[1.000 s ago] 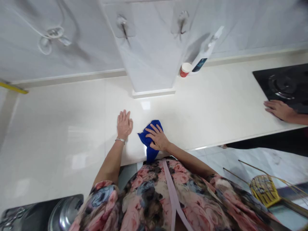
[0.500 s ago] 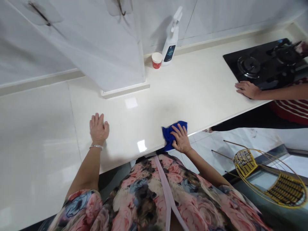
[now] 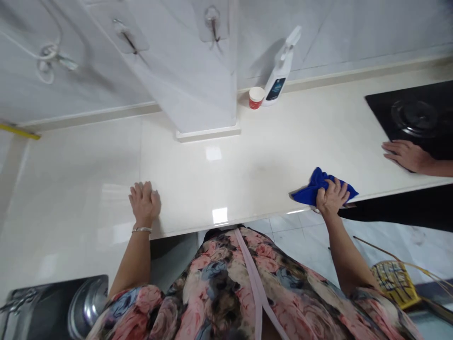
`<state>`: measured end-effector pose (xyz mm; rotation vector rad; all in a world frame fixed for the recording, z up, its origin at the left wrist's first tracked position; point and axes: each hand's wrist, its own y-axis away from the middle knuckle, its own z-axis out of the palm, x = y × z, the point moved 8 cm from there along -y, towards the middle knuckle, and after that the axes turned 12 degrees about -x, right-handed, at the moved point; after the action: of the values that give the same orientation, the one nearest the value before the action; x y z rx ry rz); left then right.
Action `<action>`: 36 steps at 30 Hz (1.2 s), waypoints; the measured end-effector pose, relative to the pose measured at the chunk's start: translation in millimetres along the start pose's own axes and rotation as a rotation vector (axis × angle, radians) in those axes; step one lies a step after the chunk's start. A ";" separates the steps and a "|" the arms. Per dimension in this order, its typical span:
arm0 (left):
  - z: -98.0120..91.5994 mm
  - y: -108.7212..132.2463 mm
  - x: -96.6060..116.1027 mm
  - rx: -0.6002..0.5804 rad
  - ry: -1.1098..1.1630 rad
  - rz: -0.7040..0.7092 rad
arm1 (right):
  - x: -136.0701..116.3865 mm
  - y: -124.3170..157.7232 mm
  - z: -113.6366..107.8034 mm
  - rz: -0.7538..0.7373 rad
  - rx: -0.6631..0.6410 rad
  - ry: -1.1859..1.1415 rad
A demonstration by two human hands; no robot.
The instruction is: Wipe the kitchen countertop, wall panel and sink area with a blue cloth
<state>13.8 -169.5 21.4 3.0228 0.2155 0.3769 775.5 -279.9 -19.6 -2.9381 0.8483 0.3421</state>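
Observation:
My right hand (image 3: 331,196) presses on a bunched blue cloth (image 3: 309,190) at the front edge of the white countertop (image 3: 255,174), its fingers curled over the fabric. Flat on the counter at the left lies my left hand (image 3: 144,203), palm down with fingers a little apart, holding nothing. A red and white paper cup (image 3: 256,97) and a white spray bottle (image 3: 279,75) stand together against the back wall, beyond both hands.
Another person's hand (image 3: 408,156) rests by the black gas stove (image 3: 417,113) at the right. A sink (image 3: 53,307) is at the lower left. A yellow chair (image 3: 396,283) stands on the floor, lower right. Hooks hang on the wall pillar.
My right hand and the blue cloth have moved right along the counter edge, and the cloth is more bunched. The view has shifted left, bringing the sink into sight.

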 end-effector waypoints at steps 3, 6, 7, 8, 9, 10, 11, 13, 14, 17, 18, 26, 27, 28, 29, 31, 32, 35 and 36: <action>-5.5 49.4 -45.6 0.066 0.007 -0.241 | -29.2 1.5 5.3 0.072 0.026 -0.042; 1.2 76.4 -68.5 0.085 0.026 -0.397 | -81.5 7.0 11.3 0.020 0.020 -0.039; 3.4 79.5 -70.3 0.094 0.026 -0.415 | -102.0 8.4 13.4 -0.016 0.015 -0.033; 4.8 80.6 -70.3 0.106 0.023 -0.421 | -123.3 9.6 16.0 -0.056 0.004 -0.028; 5.9 80.3 -69.5 0.113 0.020 -0.422 | -144.9 10.6 19.2 -0.099 -0.012 -0.026; 6.7 79.4 -68.6 0.113 0.020 -0.423 | -166.7 11.8 23.2 -0.143 -0.032 -0.028; 7.1 78.4 -67.9 0.108 0.020 -0.424 | -188.1 13.2 27.6 -0.186 -0.056 -0.033; 6.7 77.4 -67.6 0.099 0.020 -0.430 | -228.9 18.0 36.7 -0.260 -0.097 -0.050; 6.3 77.7 -67.8 0.095 0.021 -0.433 | -248.1 21.6 41.0 -0.291 -0.111 -0.060; 5.5 79.8 -68.3 0.097 0.042 -0.424 | -301.4 38.8 52.9 -0.376 -0.143 -0.077; 5.4 80.5 -68.2 0.101 0.051 -0.417 | -318.2 47.1 56.8 -0.408 -0.155 -0.077; 6.9 85.0 -66.8 0.118 0.095 -0.383 | -425.6 151.4 78.3 -0.706 -0.275 -0.197; 7.3 85.6 -67.2 0.115 0.107 -0.384 | -436.5 166.1 80.1 -0.739 -0.298 -0.218; 7.6 86.2 -67.9 0.113 0.117 -0.384 | -447.7 180.7 82.0 -0.767 -0.321 -0.234; 8.0 86.8 -68.6 0.110 0.126 -0.383 | -459.2 195.1 84.2 -0.791 -0.346 -0.244; 8.9 87.7 -70.2 0.104 0.141 -0.376 | -483.9 223.9 90.6 -0.831 -0.407 -0.236; 9.5 88.1 -71.3 0.101 0.147 -0.371 | -496.6 238.3 94.5 -0.849 -0.440 -0.218; 11.1 88.9 -74.1 0.089 0.161 -0.351 | -531.0 279.7 105.0 -0.931 -0.512 -0.152; 11.3 89.1 -74.8 0.088 0.161 -0.341 | -539.4 291.6 106.9 -0.972 -0.521 -0.139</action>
<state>-43.7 -269.3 2.0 2.9576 0.7646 0.5902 155.0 -233.7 0.2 -3.2417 -0.8148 0.7274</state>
